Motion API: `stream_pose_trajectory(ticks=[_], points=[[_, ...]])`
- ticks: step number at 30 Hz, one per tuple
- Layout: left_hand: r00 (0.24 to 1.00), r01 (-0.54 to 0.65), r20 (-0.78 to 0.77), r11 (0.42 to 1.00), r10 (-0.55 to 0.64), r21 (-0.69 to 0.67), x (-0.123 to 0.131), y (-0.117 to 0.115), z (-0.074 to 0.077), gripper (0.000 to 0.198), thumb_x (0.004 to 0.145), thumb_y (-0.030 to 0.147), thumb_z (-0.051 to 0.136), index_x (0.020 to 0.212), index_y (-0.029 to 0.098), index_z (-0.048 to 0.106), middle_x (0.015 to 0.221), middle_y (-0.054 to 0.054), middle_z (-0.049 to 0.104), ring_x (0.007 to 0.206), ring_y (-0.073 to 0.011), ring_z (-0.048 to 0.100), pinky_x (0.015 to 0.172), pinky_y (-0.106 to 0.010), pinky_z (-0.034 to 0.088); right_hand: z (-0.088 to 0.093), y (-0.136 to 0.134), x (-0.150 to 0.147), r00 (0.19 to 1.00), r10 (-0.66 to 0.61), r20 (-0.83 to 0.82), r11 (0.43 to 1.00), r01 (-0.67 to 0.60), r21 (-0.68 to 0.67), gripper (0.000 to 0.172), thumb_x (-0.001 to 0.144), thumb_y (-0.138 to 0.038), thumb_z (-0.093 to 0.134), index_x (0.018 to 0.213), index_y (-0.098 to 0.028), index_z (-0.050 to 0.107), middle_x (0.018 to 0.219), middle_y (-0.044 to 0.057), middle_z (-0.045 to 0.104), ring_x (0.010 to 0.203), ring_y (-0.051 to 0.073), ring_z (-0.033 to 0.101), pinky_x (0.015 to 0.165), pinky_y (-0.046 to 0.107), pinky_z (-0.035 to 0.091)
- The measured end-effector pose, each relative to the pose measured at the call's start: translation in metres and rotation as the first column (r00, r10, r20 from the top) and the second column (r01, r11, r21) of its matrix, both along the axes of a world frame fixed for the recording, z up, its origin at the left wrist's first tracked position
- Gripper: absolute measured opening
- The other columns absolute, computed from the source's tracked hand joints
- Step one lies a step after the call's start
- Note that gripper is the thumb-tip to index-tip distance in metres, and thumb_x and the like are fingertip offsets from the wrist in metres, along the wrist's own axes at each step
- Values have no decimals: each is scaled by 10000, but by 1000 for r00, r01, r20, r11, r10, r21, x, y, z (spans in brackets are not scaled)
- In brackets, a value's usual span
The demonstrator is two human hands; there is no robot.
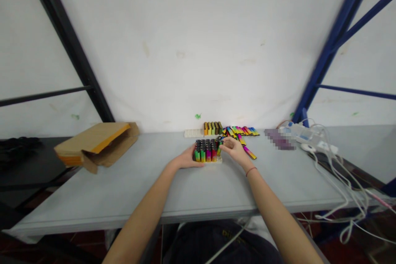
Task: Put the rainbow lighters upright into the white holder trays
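A white tray (216, 161) packed with upright rainbow-coloured lighters (206, 151) stands in the middle of the grey table (148, 185). My left hand (186, 159) cups the tray's left side, fingers curled against it. My right hand (234, 149) is at the tray's right end, fingers pinched on a lighter (220, 143) at the top right corner of the pack. A second white tray (193, 133), partly filled with lighters (213, 128), sits behind. Loose lighters (241, 131) lie flat to the right of it.
An open cardboard box (93, 144) lies at the table's left. A white power strip (305, 134) with trailing cables (334, 173) and a blurred purple item (280, 139) sit at the right. A white wall backs the table, with dark and blue frame bars beside it.
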State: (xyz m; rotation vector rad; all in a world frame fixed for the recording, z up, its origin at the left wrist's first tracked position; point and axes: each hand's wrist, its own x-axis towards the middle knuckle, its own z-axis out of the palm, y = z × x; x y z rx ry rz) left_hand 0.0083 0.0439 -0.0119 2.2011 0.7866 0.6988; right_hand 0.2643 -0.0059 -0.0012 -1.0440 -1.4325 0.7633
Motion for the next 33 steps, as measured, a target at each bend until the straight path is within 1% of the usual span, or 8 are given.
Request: stream_pose_trajectory(ticks=[14, 17, 19, 21, 23, 25, 30, 33], points=[[1000, -3, -10, 1000, 3, -10, 1, -1, 2, 947, 612, 400, 852, 1399, 136, 395, 1386, -150, 512, 1323, -345, 424, 1137, -482, 301, 5, -4, -3, 999, -11, 49, 1000, 12, -10, 353, 678, -468, 721, 868, -175, 668, 839, 58, 691, 781, 195, 630, 740, 331, 497], [1000, 9, -12, 1000, -9, -6, 0, -1, 2, 961, 611, 409, 851, 1404, 134, 383, 1405, -152, 492, 1328, -347, 417, 1141, -479, 293, 5, -1, 6, 980, -155, 125, 988, 149, 49, 327, 801, -472, 584, 872, -165, 676, 863, 79, 692, 800, 207, 626, 756, 333, 483], [1000, 11, -16, 1000, -11, -3, 0, -1, 2, 973, 609, 413, 850, 1408, 127, 374, 1422, -161, 470, 1334, -349, 409, 1144, -478, 290, 4, 0, 18, 879, -394, 269, 918, 389, 74, 307, 854, -393, 498, 869, -154, 691, 880, 114, 686, 844, 237, 619, 790, 361, 466], [1000, 4, -23, 1000, -4, 5, 0, -1, 1, 976, 609, 411, 850, 1410, 123, 372, 1425, -166, 463, 1336, -351, 405, 1146, -481, 284, 1, -2, 33, 645, -585, 491, 767, 638, 75, 271, 837, -289, 497, 901, -144, 717, 978, 173, 672, 948, 289, 601, 833, 408, 444], [1000, -9, -23, 1000, 9, 13, -1, 0, 1, 978, 606, 403, 851, 1412, 125, 372, 1419, -164, 470, 1336, -350, 403, 1151, -486, 272, -4, -4, 46, 440, -606, 663, 628, 776, 59, 277, 813, -260, 520, 932, -130, 733, 1070, 228, 642, 1043, 348, 565, 846, 460, 429], [999, -23, -24, 1000, 23, 9, -1, 0, 1, 983, 597, 397, 857, 1411, 129, 376, 1404, -160, 485, 1333, -350, 406, 1153, -491, 268, -8, -7, 56, 370, -538, 757, 575, 818, 9, 288, 807, -284, 538, 934, -119, 737, 1099, 259, 626, 1077, 388, 548, 833, 501, 426], [1000, -18, -26, 1000, 17, -10, 0, -2, 3, 965, 592, 390, 856, 1400, 135, 394, 1385, -150, 507, 1324, -353, 416, 1145, -494, 284, -13, -5, 61, 462, -414, 785, 657, 748, -94, 245, 806, -234, 544, 985, -144, 686, 1012, 233, 663, 1000, 359, 609, 802, 479, 441], [1000, -16, -8, 1000, 16, -16, 0, -3, 5, 970, 587, 385, 859, 1405, 146, 396, 1401, -145, 496, 1330, -356, 409, 1149, -499, 275, -13, 2, 55, 635, -464, 618, 784, 619, -46, 255, 826, -245, 520, 1051, -176, 619, 906, 150, 681, 861, 284, 627, 783, 417, 453]])
